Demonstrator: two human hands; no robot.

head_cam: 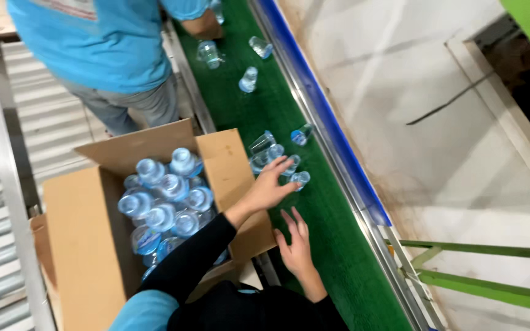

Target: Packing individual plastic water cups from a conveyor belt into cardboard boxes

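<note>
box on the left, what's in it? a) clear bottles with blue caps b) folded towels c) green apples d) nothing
a: the open cardboard box is packed with clear bottles showing pale blue caps, while the left hand reaches to more bottles lying on the green belt beside it.

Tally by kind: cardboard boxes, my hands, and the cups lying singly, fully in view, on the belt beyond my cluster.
Cardboard box: 1
Hands: 2, left hand and right hand
Single water cups: 3
Total: 6
</note>
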